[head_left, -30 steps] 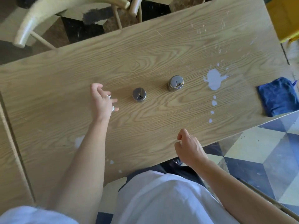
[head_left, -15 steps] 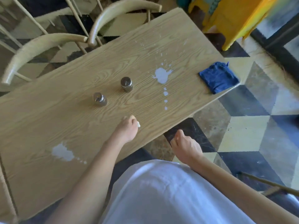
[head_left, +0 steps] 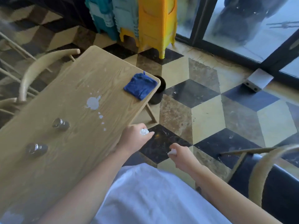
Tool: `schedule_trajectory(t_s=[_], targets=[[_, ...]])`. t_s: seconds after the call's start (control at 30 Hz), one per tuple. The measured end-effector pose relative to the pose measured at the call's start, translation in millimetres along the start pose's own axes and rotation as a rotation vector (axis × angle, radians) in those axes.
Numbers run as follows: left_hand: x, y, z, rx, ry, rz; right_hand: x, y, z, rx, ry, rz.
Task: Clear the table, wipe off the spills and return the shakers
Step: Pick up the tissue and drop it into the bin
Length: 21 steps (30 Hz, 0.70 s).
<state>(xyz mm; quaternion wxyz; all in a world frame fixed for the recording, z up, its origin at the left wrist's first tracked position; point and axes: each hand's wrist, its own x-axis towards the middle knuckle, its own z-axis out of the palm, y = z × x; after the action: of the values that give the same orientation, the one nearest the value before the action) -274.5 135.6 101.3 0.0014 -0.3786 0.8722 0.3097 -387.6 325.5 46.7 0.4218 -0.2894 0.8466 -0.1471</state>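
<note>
Shakers (head_left: 60, 124): two; spills (head_left: 92, 102): two.

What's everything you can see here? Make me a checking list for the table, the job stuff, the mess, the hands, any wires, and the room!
Surface: wooden table, white spill with drips toward its edge.
Job's things: two shakers, apart; blue cloth at the table corner.
Clutter: white paper wads, one in each hand.
Grippers: left hand and right hand closed on wads, past the table edge.
Cables: nothing seen.
Surroundings: black bin, stacked stools, chairs, tiled floor.
</note>
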Motion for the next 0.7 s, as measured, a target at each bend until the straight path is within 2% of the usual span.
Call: schedule_trajectory(t_s=[0.07,0.23,0.33,0.4,0.57,0.7], targets=[[12,13,9,0.033,0.0,0.007,4,12,-12,0.044,0.014,-0.011],[64,33,24,-0.17,-0.142,-0.148,34,22,-52,0.015,0.125,0.085],[106,47,39,-0.323,-0.256,-0.225,63,26,-84,0.022,0.113,0.127],[141,63,46,-0.338,-0.319,-0.225,84,31,-110,0.043,0.098,0.145],[218,105,58,-0.213,-0.378,-0.072,124,34,-180,0.072,-0.024,0.23],[280,130,64,-0.109,-0.404,0.008,160,31,-228,0.104,0.091,0.222]])
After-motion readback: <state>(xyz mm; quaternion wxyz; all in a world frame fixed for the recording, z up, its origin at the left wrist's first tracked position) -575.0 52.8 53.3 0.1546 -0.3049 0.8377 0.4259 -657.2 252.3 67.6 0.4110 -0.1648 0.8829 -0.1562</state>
